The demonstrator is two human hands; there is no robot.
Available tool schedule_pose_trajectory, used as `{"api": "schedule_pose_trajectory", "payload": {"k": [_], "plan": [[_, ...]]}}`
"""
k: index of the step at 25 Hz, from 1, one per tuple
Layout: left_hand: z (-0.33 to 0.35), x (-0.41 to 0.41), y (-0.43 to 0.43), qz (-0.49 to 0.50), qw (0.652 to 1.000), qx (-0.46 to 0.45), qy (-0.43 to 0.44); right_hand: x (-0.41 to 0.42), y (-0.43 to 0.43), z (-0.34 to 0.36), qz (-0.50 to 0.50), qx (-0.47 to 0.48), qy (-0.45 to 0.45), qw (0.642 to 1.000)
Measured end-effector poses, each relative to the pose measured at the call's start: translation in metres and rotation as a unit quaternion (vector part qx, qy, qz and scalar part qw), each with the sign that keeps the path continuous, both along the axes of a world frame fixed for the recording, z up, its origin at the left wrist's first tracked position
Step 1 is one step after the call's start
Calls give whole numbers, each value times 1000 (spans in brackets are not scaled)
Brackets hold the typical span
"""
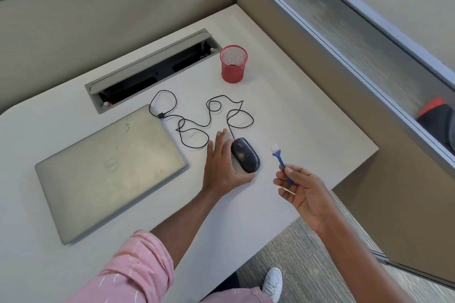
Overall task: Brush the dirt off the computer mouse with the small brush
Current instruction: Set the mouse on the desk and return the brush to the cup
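A black corded computer mouse (246,154) lies on the pale desk (283,110), right of the laptop. My left hand (221,167) rests against its left side, fingers stretched forward, thumb curled under the mouse's near end. My right hand (301,190) hovers to the right of the mouse, pinching the blue handle of a small brush (279,158). The brush's white bristles point up and away, a short gap from the mouse. The mouse's black cable (209,115) loops over the desk behind it.
A closed silver laptop (110,170) lies at the left. A red mesh pen cup (233,63) stands behind the cable. An open cable tray (155,71) is cut into the desk at the back. The desk's edge runs close on the right, with carpet below.
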State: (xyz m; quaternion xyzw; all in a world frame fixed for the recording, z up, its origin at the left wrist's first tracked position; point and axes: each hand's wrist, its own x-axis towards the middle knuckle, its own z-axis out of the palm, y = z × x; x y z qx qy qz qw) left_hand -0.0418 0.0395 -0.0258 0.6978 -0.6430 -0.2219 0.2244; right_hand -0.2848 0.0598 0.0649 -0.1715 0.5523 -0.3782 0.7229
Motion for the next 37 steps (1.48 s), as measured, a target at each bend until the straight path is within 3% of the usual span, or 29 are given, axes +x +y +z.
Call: {"api": "schedule_pose_trajectory", "payload": {"k": [8,15,22,28,34,37], "plan": [[-7,9,0,-5,1000,1,-7,16,-30,3,36,-35,-35,998],[-22,20,14,-36,988,-31,-146,40,-90,13,99,-110,-51,988],[-30,18,9,-31,983,-38,-177,90,-195,45,136,-216,13,967],[-28,18,9,-39,983,-21,-179,129,-284,68,195,-308,122,923],[-23,19,7,-40,984,-6,-173,165,-352,46,159,-339,307,875],[-23,20,7,-43,985,0,-165,171,-368,29,177,-345,394,833]]}}
